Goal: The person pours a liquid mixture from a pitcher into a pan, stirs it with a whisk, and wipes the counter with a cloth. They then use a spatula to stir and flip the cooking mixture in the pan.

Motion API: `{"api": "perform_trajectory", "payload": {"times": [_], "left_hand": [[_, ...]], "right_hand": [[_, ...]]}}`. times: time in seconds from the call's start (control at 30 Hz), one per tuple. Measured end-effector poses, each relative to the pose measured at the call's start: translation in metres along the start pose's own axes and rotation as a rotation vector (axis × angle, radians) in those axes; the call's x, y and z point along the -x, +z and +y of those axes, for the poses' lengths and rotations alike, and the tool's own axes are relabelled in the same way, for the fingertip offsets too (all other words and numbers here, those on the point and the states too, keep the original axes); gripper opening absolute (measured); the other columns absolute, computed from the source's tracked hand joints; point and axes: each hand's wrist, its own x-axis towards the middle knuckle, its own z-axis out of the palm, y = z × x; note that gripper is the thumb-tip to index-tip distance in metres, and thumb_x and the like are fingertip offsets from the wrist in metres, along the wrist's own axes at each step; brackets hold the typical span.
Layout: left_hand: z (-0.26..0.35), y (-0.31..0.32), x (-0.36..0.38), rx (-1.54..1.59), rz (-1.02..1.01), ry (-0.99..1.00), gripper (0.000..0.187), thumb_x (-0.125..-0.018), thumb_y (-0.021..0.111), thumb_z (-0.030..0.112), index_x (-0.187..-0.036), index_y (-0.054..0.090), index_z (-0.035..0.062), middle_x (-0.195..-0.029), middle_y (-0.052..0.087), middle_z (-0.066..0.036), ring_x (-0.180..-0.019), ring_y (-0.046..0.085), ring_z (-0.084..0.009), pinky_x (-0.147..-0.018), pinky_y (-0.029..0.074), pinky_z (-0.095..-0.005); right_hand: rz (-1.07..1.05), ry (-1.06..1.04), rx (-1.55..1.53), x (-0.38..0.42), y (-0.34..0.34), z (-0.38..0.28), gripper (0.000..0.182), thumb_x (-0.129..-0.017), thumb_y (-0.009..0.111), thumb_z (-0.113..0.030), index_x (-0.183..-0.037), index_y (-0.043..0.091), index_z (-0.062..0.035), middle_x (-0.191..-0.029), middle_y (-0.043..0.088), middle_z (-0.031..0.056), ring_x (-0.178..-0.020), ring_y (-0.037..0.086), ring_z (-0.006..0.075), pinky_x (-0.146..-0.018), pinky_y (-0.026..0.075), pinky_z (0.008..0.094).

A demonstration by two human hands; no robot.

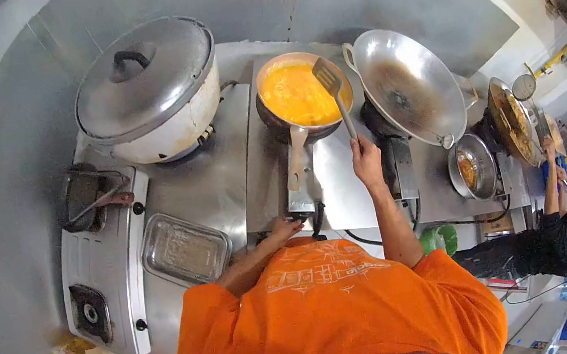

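Though slotted, a flat spatula point(329, 79)

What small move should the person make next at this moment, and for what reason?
Probably sweep the spatula gently through the yellow mixture with the right hand: that hand already grips it, its flat end is over the pan, and the mixture looks runny in places.

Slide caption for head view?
Right hand holds a slotted turner over a pan of yellow food; left hand at the counter.
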Motion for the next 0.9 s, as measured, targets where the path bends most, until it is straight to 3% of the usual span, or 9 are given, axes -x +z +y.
{"api": "perform_trajectory", "payload": {"times": [0.2, 0.23, 0.33, 0.37, 0.47, 0.6, 0.73, 0.83, 0.9], "left_hand": [[-0.011, -0.01, -0.007, 0.036, -0.065, -0.021, 0.055, -0.081, 0.063, -0.002, -0.119, 0.023, -0.009, -0.098, 0.056, -0.022, -0.087, 0.062, -0.0306, -0.077, 0.056, -0.0375], [-0.012, -0.005, -0.004, 0.002, 0.028, -0.013, 0.051, -0.081, 0.064, 0.001, -0.114, 0.027, -0.0067, -0.1, 0.057, -0.021, -0.088, 0.062, -0.0307, -0.079, 0.055, -0.039], [0.015, 0.008, 0.024, -0.107, -0.005, -0.072, 0.058, -0.081, 0.066, 0.007, -0.12, 0.028, -0.0129, -0.087, 0.06, -0.021, -0.075, 0.065, -0.0268, -0.063, 0.057, -0.0331], [0.044, 0.018, 0.044, -0.508, -0.065, -0.066, 0.049, -0.081, 0.069, 0.015, -0.112, 0.04, -0.0112, -0.082, 0.062, -0.017, -0.072, 0.065, -0.0231, -0.061, 0.056, -0.0318], [0.044, 0.01, 0.038, -0.466, 0.006, -0.155, 0.038, -0.08, 0.069, 0.015, -0.101, 0.05, -0.0086, -0.081, 0.063, -0.015, -0.07, 0.065, -0.0205, -0.059, 0.055, -0.0305], [0.072, -0.001, 0.045, -0.447, -0.159, -0.11, 0.046, -0.089, 0.055, 0.041, -0.112, 0.051, 0.0016, -0.086, 0.064, -0.011, -0.073, 0.063, -0.0181, -0.063, 0.053, -0.0292], [0.129, 0.03, 0.072, -0.234, -0.269, -0.04, 0.064, -0.089, 0.037, 0.06, -0.117, 0.049, 0.0029, -0.103, 0.06, -0.013, -0.092, 0.06, -0.0213, -0.081, 0.049, -0.0375], [0.163, 0.058, 0.074, -0.185, -0.289, -0.001, 0.066, -0.089, 0.033, 0.062, -0.117, 0.05, 0.0043, -0.106, 0.059, -0.013, -0.094, 0.058, -0.0216, -0.081, 0.048, -0.0387], [0.173, 0.067, 0.07, -0.129, -0.33, 0.04, 0.062, -0.09, 0.035, 0.059, -0.115, 0.05, 0.005, -0.1, 0.06, -0.011, -0.089, 0.059, -0.0217, -0.077, 0.049, -0.038]], "right_hand": [[-0.008, -0.05, 0.007, 0.0, 0.0, -0.002, 0.021, -0.088, 0.054, -0.017, -0.09, 0.059, 0.0044, -0.065, 0.053, 0.025, -0.057, 0.054, 0.0392, -0.053, 0.041, 0.0405], [-0.035, -0.048, 0.007, 0.001, -0.001, 0.0, 0.022, -0.087, 0.055, -0.017, -0.09, 0.059, 0.0044, -0.065, 0.053, 0.025, -0.057, 0.054, 0.0389, -0.053, 0.041, 0.0406], [-0.023, -0.009, -0.026, 0.008, 0.002, 0.008, 0.021, -0.086, 0.056, -0.016, -0.095, 0.059, 0.0036, -0.064, 0.053, 0.0233, -0.055, 0.053, 0.0355, -0.054, 0.042, 0.0394], [-0.001, 0.019, -0.043, 0.011, -0.001, -0.004, 0.022, -0.086, 0.056, -0.015, -0.097, 0.058, 0.0031, -0.063, 0.053, 0.0222, -0.054, 0.053, 0.0339, -0.054, 0.042, 0.039], [0.016, 0.071, -0.083, 0.013, -0.011, -0.021, 0.025, -0.085, 0.058, -0.014, -0.106, 0.056, -0.0004, -0.061, 0.051, 0.0181, -0.054, 0.053, 0.0292, -0.055, 0.043, 0.0372], [0.04, -0.055, -0.164, -0.005, -0.021, -0.025, 0.034, -0.084, 0.059, -0.012, -0.117, 0.052, -0.0076, -0.062, 0.05, 0.0141, -0.059, 0.055, 0.0243, -0.059, 0.045, 0.0345], [-0.249, 0.016, 0.29, -0.05, -0.043, -0.024, 0.028, -0.083, 0.059, -0.018, -0.11, 0.063, -0.0148, -0.087, 0.065, 0.0181, -0.08, 0.062, 0.0365, -0.068, 0.048, 0.0395], [-0.436, -0.108, 0.496, -0.091, -0.059, -0.036, 0.022, -0.083, 0.06, -0.014, -0.103, 0.067, -0.0104, -0.064, 0.057, 0.0087, -0.056, 0.055, 0.0192, -0.055, 0.046, 0.0317], [-0.73, 0.049, 0.426, -0.13, -0.066, -0.042, 0.022, -0.081, 0.062, -0.017, -0.102, 0.068, -0.0114, -0.061, 0.056, 0.005, -0.049, 0.05, 0.0143, -0.045, 0.041, 0.0283]]}}
